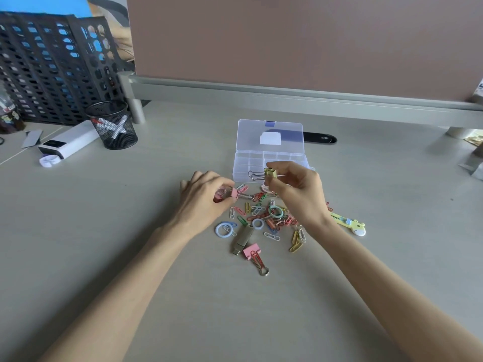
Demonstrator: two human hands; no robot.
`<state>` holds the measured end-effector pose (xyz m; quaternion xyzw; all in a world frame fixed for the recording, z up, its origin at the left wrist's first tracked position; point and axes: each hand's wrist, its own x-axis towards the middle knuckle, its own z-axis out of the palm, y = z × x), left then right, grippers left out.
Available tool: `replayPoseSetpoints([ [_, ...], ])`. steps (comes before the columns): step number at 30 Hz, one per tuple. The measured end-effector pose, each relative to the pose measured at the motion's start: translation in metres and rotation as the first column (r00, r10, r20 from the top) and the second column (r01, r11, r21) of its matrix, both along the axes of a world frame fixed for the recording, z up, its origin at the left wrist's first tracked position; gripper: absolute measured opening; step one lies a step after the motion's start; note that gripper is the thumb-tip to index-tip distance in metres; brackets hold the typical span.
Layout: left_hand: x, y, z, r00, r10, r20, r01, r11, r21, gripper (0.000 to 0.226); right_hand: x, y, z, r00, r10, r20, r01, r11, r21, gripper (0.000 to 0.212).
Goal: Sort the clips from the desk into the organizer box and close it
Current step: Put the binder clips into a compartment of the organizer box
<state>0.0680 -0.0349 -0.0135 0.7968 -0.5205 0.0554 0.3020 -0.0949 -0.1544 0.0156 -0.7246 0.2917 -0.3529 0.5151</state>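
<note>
Box [271, 163] one, left hand [206, 198] pink clip [234, 193], right hand [296, 190] yellow clip [270, 173]

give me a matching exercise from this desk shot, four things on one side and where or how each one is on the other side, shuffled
Things
1. yellow binder clip
2. organizer box
3. black mesh cup
4. pink binder clip

Place or state
A. stands on the desk, far left
B. held in the left hand
C. lid up, open
D. pinched in the right hand

Pairs: 1-D, 2-C, 3-A, 4-B
</note>
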Motion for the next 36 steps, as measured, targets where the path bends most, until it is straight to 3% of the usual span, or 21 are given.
replayPoseSetpoints([
  [4,0.008,-0.008,0.003,0.991,-0.107,0.083,0.099,0.99,0.097,0.023,0.004,-0.009,0.003,1.0,0.014,0.008,-0.014,0.999,0.037,0.019],
  [8,0.015,-0.013,0.01,0.985,-0.173,0.005,0.171,0.975,0.143,0.015,0.006,-0.022,0.004,1.0,-0.012,-0.001,0.012,1.0,0.022,0.017],
  [10,0.018,-0.014,0.013,0.972,-0.226,-0.057,0.231,0.967,0.11,0.015,0.008,-0.029,0.005,1.0,-0.018,-0.016,0.018,1.0,0.013,0.014],
  [12,0.023,-0.018,0.019,0.956,-0.26,-0.133,0.259,0.966,-0.022,0.015,0.012,-0.036,0.007,0.999,-0.01,-0.038,0.01,1.0,0.012,0.011],
  [15,0.032,-0.034,0.028,0.968,-0.229,-0.1,0.213,0.965,-0.15,0.016,0.021,-0.046,0.01,0.998,-0.029,-0.05,0.029,0.999,0.015,0.009],
  [18,0.043,-0.058,0.025,0.984,-0.17,-0.061,0.163,0.981,-0.105,0.024,0.034,-0.053,0.015,0.997,-0.038,-0.067,0.04,0.999,0.03,0.01],
  [24,0.046,-0.086,0.01,0.977,-0.159,-0.14,0.148,0.985,-0.084,0.027,0.05,-0.066,0.018,0.99,-0.091,-0.104,0.092,0.996,0.005,0.012],
  [28,0.048,-0.086,0.004,0.982,-0.153,-0.11,0.145,0.987,-0.072,0.028,0.051,-0.071,0.019,0.967,-0.171,-0.191,0.147,0.98,-0.134,0.014],
  [33,0.054,-0.086,-0.006,0.932,-0.169,-0.321,0.13,0.982,-0.139,0.035,0.058,-0.072,0.017,0.968,-0.079,-0.237,0.05,0.99,-0.129,0.012],
  [36,0.057,-0.087,-0.007,0.921,-0.17,-0.351,0.135,0.983,-0.124,0.033,0.063,-0.073,0.015,0.964,-0.028,-0.266,-0.011,0.989,-0.145,0.011],
])
